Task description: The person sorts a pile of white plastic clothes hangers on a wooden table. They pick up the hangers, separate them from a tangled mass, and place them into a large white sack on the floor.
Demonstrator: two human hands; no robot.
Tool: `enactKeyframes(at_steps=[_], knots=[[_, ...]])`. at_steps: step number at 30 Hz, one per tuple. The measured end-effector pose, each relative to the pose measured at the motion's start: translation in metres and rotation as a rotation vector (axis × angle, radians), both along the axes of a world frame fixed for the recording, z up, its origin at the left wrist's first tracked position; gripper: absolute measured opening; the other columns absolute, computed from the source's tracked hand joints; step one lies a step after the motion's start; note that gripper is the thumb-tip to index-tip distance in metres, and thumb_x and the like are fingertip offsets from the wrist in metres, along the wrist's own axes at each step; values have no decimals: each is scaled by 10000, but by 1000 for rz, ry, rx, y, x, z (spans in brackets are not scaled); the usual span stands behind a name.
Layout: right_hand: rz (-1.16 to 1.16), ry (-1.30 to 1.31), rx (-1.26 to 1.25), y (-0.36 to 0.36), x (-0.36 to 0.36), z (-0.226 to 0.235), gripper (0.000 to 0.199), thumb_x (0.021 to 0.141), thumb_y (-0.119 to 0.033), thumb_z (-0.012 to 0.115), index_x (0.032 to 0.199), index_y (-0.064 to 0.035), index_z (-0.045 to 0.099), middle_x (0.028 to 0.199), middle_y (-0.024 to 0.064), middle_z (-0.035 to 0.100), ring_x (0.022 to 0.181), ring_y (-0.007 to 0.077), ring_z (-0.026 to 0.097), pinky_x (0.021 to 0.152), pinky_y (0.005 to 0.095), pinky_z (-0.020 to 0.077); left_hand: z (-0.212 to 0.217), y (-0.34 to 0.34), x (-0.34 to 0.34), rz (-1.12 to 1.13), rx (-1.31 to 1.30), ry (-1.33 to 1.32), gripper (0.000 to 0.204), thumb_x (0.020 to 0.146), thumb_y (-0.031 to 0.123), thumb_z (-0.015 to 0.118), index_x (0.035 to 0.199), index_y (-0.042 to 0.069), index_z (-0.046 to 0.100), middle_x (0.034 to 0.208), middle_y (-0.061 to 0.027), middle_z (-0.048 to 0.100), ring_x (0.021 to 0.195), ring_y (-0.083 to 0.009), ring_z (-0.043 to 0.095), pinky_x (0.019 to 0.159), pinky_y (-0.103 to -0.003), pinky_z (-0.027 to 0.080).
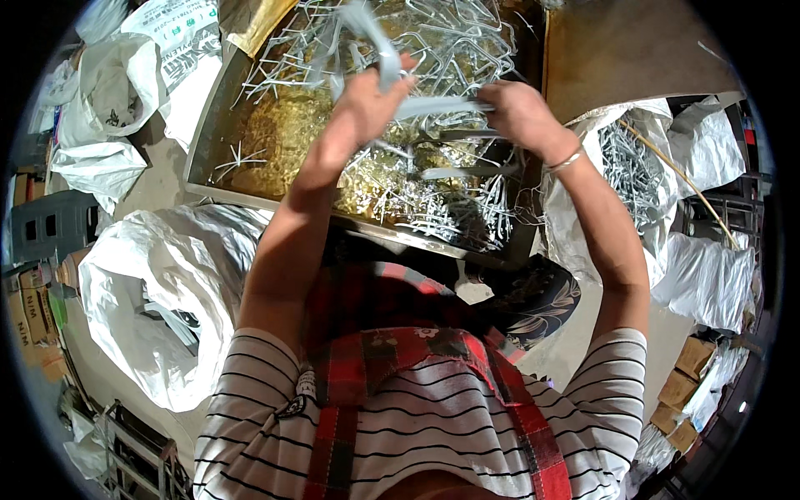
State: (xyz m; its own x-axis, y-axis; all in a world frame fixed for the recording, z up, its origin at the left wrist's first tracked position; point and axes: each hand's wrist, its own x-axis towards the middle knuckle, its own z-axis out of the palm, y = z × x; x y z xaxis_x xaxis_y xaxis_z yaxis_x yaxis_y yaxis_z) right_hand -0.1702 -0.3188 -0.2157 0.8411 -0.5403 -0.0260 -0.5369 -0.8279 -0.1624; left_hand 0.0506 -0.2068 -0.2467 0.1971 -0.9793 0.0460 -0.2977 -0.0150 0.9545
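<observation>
A wide, shallow metal tray point(198, 158) lies in front of me, its yellowish bottom covered in part by loose plastic pieces. Over its middle, my left hand point(363, 104) is closed around a bent pale-grey plastic strip point(385, 62), blurred by motion. My right hand point(523, 118), a bangle on its wrist, pinches the end of another pale plastic strip point(442, 106), which runs across toward my left hand. Tangled grey plastic pieces point(454, 37) heap up at the far side of the tray. Small white branching bits point(433, 212) gather near its front right corner.
An open white sack point(125, 275) with grey pieces inside stands at the left. Another sack point(575, 212) at the right holds thin grey pieces, with a long stick point(683, 179) leaning over it. A brown board point(633, 50) adjoins the tray; cardboard boxes point(693, 358) sit farther right.
</observation>
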Motion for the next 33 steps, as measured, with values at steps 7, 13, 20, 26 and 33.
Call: enactKeyframes(at_steps=[7,13,20,26,33], knots=[[129,-150,88,14,62,21,275,617,-81,709,867,-18,615,788,160,611,767,332,596,668,372,484,-14,-2,3,-362,53,132,289,838,257,629,940,-11,590,755,-65,608,633,-121,571,556,-242,473],[-386,-682,503,-44,43,-56,305,764,-121,702,1033,-32,589,993,63,619,859,152,583,769,255,482,4,9,45,330,13,555,336,834,209,632,1068,-21,559,693,-56,572,625,-141,597,559,-235,481],[-109,439,242,-33,-7,-272,358,741,-122,533,1098,-98,548,989,197,620,919,338,602,780,413,481,5,8,68,500,-200,878,388,858,55,543,1231,10,445,812,-129,606,629,-183,575,589,-316,502],[-138,291,492,-23,-10,-274,220,703,-134,567,891,-31,618,776,193,618,698,328,599,647,402,480,-8,7,65,483,-37,786,232,845,59,574,1060,-18,532,622,-28,467,509,-118,443,488,-267,401],[-269,-67,510,0,9,-142,351,706,-224,722,905,37,595,610,134,578,538,182,570,549,342,457,-15,1,33,464,151,618,124,849,77,579,894,-36,601,651,-62,581,481,-97,488,435,-230,406]])
